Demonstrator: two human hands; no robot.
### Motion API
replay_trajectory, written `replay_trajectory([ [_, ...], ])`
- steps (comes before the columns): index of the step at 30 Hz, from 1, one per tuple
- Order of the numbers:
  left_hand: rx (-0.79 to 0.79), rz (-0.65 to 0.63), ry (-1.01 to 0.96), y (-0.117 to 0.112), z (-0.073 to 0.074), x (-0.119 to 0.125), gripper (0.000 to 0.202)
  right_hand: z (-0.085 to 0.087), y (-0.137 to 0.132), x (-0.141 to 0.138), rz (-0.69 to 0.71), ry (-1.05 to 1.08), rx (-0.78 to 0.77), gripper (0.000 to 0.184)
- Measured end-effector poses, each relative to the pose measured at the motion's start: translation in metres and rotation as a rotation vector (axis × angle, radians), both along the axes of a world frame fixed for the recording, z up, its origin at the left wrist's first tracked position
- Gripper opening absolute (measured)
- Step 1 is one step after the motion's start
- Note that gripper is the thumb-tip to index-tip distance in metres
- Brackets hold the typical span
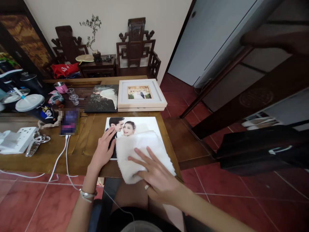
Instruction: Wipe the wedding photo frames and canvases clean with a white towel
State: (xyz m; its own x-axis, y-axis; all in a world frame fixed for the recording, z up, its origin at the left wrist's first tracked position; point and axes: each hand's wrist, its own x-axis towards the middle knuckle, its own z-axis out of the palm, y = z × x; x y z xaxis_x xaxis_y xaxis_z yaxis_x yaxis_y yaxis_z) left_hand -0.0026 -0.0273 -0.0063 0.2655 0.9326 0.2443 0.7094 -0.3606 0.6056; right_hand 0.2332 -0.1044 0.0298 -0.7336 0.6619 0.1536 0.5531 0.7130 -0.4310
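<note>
With the photo panel (146,123) as the centre of the clock, the left hand (103,149) lies at about 9 o'clock, fingers extended side by side on the panel's edge and thumb apart, pressing rather than grasping. The right hand (154,178) comes in from 5 o'clock, its fingers spread over a fluffy white cloth (142,145); whether any cloth is pinched under it, I cannot tell. The cloth covers much of the panel's near right part and hangs past the near edge of the surface (79,161). The panel lies flat there, printed with two people.

At 12 o'clock sits a pale framed picture (140,93); at 11, just beside it, a dark picture panel (100,100). Between 9 and 10 is a pixelated device (70,122) with two white cables (63,149); farther out at 9, a white power strip (25,138). A pink cup (61,87) stands at 10.
</note>
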Motion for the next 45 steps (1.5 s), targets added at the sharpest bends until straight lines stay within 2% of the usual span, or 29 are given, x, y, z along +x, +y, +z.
replay_trajectory([
  [3, 0.004, -0.006, 0.003, 0.001, 0.000, 0.000, 0.044, 0.002, 0.019, 0.007, -0.037, -0.001, -0.005, 0.039],
  [6, -0.001, -0.001, 0.006, 0.000, 0.001, 0.001, 0.044, 0.002, 0.055, 0.007, -0.175, -0.027, 0.047, 0.040],
  [9, -0.017, 0.004, -0.014, -0.001, 0.005, 0.002, 0.044, 0.001, 0.088, -0.007, -0.334, -0.103, 0.099, 0.041],
  [11, -0.007, -0.005, -0.069, -0.003, 0.007, 0.002, 0.044, 0.002, 0.098, -0.025, -0.406, -0.154, 0.105, 0.043],
  [13, 0.045, -0.001, -0.158, -0.004, 0.009, 0.001, 0.045, 0.001, 0.098, -0.045, -0.395, -0.177, 0.097, 0.045],
  [14, 0.081, 0.007, -0.206, -0.005, 0.010, 0.000, 0.045, 0.001, 0.094, -0.053, -0.341, -0.177, 0.091, 0.044],
  [17, 0.165, 0.040, -0.303, -0.007, 0.009, -0.003, 0.047, -0.002, 0.073, -0.063, -0.082, -0.139, 0.085, 0.039],
  [19, 0.185, 0.038, -0.310, -0.007, 0.009, -0.004, 0.049, -0.001, 0.056, -0.054, 0.072, -0.082, 0.080, 0.037],
  [22, 0.146, 0.006, -0.250, -0.007, 0.009, -0.003, 0.049, 0.006, 0.034, -0.025, 0.183, 0.005, 0.010, 0.037],
  [24, 0.079, -0.011, -0.182, -0.006, 0.009, -0.001, 0.046, 0.013, 0.028, -0.005, 0.173, 0.025, -0.054, 0.038],
  [26, 0.029, -0.009, -0.122, -0.005, 0.008, 0.000, 0.043, 0.016, 0.030, 0.011, 0.097, 0.026, -0.077, 0.039],
  [30, 0.041, 0.003, -0.067, -0.001, 0.004, 0.000, 0.039, 0.008, 0.056, 0.022, -0.133, 0.023, -0.029, 0.040],
  [33, 0.071, -0.005, -0.049, 0.000, 0.002, 0.000, 0.037, 0.001, 0.087, 0.010, -0.275, 0.046, -0.029, 0.043],
  [35, 0.082, -0.002, -0.040, 0.001, 0.002, 0.000, 0.036, 0.003, 0.106, -0.009, -0.316, 0.066, -0.066, 0.043],
  [41, 0.111, 0.023, -0.022, 0.003, -0.001, 0.000, 0.033, 0.017, 0.141, -0.077, -0.196, 0.156, -0.114, 0.044],
  [43, 0.115, 0.025, -0.026, 0.003, -0.001, 0.000, 0.032, 0.018, 0.144, -0.085, -0.181, 0.169, -0.119, 0.043],
  [45, 0.114, 0.025, -0.031, 0.003, 0.000, 0.000, 0.032, 0.016, 0.143, -0.081, -0.182, 0.177, -0.130, 0.043],
])
